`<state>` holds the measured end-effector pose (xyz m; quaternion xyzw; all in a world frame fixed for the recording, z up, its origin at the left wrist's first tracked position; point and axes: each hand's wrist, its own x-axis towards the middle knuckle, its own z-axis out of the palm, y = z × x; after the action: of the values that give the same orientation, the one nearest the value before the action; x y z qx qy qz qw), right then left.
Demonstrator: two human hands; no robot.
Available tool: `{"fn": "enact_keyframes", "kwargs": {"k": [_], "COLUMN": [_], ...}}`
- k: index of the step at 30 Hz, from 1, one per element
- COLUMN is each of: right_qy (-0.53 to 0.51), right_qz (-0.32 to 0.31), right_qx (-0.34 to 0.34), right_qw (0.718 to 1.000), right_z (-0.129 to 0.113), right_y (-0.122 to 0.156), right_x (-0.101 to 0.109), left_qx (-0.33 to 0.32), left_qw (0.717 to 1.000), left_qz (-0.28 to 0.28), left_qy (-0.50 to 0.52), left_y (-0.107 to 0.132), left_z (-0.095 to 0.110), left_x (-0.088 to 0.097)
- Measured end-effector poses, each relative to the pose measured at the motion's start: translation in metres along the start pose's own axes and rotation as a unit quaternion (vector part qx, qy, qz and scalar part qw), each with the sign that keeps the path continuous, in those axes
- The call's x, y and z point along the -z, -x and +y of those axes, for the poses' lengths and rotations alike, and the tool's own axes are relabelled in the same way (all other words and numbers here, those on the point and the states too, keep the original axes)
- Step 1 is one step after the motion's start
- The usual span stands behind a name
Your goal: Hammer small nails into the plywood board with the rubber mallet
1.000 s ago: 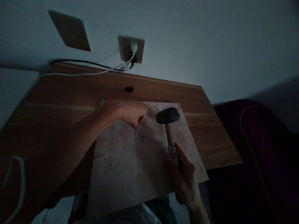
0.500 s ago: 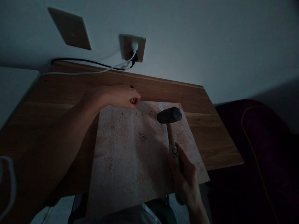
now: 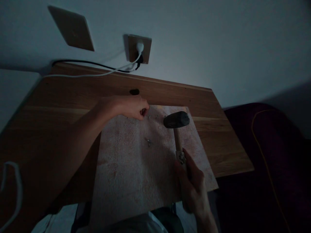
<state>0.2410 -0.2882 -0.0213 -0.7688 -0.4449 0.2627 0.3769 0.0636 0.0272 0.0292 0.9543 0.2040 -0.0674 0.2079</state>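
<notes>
My right hand point(image 3: 193, 187) is wrapped around the handle of a hammer point(image 3: 176, 120), whose dark head hangs over the far right part of a pale wooden board point(image 3: 126, 168). Near the board's far edge, my left hand point(image 3: 137, 107) is closed with its fingertips curled together; anything between them is too small or hidden to make out. Just right of those fingertips, a row of small nails point(image 3: 157, 116) runs along the board. A little pile of loose nails point(image 3: 149, 141) lies nearer the board's middle.
Under the board is a brown wooden desk point(image 3: 218, 145) set against a wall. A socket point(image 3: 143, 43) holds plugs with a white and a black cable point(image 3: 85, 62). A dark hole point(image 3: 134, 92) shows in the desk. Dark purple fabric point(image 3: 243, 123) is at the right.
My left hand has moved slightly right and toward me, uncovering the dark hole behind it. The hammer and my right hand stay almost where they were.
</notes>
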Motion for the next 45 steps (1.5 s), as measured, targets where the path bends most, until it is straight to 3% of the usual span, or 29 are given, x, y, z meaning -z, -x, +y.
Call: {"fn": "enact_keyframes", "kwargs": {"k": [5, 27, 36, 45], "right_qy": [0.009, -0.010, -0.002, -0.008], "right_qz": [0.016, 0.006, 0.015, 0.016], "right_qx": [-0.020, -0.023, -0.013, 0.003], "right_qw": [1.000, 1.000, 1.000, 1.000], "right_z": [0.000, -0.002, -0.002, 0.003], "right_y": [0.000, 0.000, 0.000, -0.001], "right_x": [-0.001, -0.001, -0.001, -0.001], "left_qx": [0.035, 0.041, 0.056, 0.061], "left_qw": [0.999, 0.998, 0.998, 0.998], "left_qz": [-0.030, -0.011, -0.020, 0.023], "left_qy": [-0.014, -0.044, -0.010, -0.017], "left_y": [-0.001, 0.002, 0.000, 0.005], "left_z": [0.009, 0.015, 0.003, -0.004], "left_x": [0.002, 0.005, 0.004, 0.007]}}
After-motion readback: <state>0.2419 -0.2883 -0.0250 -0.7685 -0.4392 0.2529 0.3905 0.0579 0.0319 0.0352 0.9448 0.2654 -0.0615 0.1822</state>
